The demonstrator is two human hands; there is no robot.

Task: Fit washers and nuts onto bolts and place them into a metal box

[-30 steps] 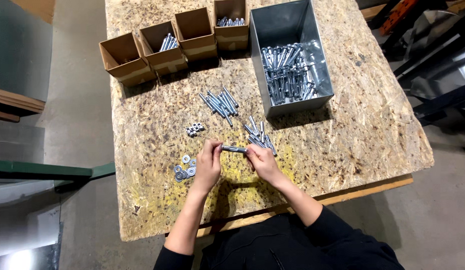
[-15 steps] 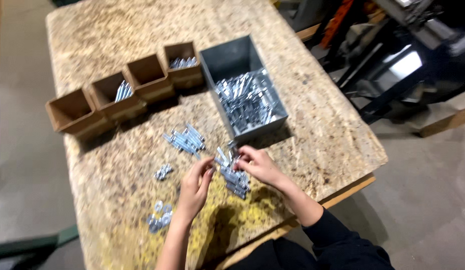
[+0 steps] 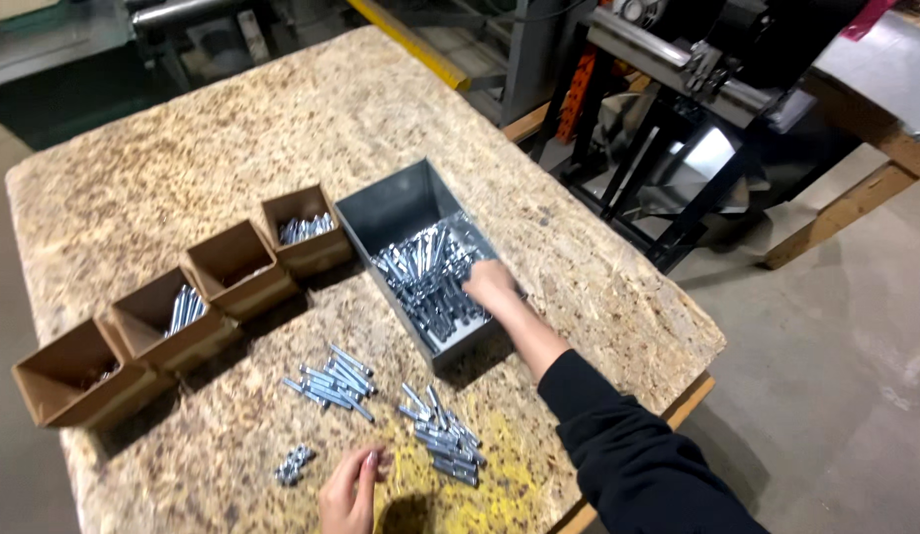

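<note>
Two hands busy — right hand (image 3: pixel 490 284) in bin (image 3: pixel 381 208), grip on bolts (image 3: pixel 425 272) unclear; left hand (image 3: pixel 349 492) released, resting on table (image 3: pixel 183 148). Lift few bolts, heads aligned.

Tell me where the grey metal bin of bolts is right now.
In the head view, the grey metal bin sits mid-table, right of the four cardboard boxes, with the right hand reaching into it.

Chipboard table (image 3: pixel 232 129) on grey concrete floor (image 3: pixel 836 376), perhaps black machine frames (image 3: pixel 697 89) beyond.
</note>
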